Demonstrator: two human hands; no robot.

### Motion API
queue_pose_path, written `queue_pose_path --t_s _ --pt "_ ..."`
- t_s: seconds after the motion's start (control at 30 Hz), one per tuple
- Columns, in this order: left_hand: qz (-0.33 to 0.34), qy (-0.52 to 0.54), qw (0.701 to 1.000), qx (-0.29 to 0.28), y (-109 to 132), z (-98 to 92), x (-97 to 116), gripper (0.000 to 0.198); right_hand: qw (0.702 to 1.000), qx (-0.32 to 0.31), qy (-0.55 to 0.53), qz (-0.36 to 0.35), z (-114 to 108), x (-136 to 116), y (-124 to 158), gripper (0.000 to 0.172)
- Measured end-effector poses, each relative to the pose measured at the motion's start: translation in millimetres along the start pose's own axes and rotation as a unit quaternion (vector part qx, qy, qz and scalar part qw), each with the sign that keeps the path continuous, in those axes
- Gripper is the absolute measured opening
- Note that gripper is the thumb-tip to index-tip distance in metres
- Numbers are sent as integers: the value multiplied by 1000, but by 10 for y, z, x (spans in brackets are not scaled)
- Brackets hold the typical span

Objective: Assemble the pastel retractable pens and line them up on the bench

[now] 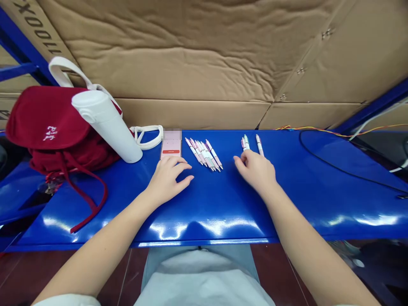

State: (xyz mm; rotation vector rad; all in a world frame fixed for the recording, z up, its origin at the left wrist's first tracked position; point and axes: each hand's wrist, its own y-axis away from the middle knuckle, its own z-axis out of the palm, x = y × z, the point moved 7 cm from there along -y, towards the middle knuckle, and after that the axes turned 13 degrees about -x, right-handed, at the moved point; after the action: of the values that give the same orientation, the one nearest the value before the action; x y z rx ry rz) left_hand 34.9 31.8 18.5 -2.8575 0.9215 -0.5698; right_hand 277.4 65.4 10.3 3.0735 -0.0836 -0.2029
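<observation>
My left hand is over the blue tabletop, palm down, fingers loosely bent and thumb apart. It is empty and close to the lower end of a pink-screened phone. Between my hands lies a group of several pink and white pens, side by side and slanted, tips toward me. My right hand is at two pens, one pink-topped and one green-topped, and a third pen a little to their right. It hides their lower ends; its fingers curl loosely, with the thumb apart.
A red bag with a white bottle leaning on it stands at the left. A white strap loop lies beside the phone. Black cable and coloured wires run along the right. Cardboard walls the back of the blue table.
</observation>
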Motion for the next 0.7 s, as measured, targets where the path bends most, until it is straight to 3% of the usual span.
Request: queue_pose_path --t_s 0.1,0.17,0.43,0.7 --pt "16 13 999 -32 -11 59 29 23 995 -17 2 -101 129 -367 68 26" --pt "23 19 999 -42 -13 83 48 23 993 -21 11 -116 184 -474 84 24" --pt "31 27 997 -64 -25 120 79 25 993 -80 -45 -75 245 -350 11 24" --pt "27 33 997 -70 -37 137 93 25 992 -106 12 -74 243 -428 -21 19"
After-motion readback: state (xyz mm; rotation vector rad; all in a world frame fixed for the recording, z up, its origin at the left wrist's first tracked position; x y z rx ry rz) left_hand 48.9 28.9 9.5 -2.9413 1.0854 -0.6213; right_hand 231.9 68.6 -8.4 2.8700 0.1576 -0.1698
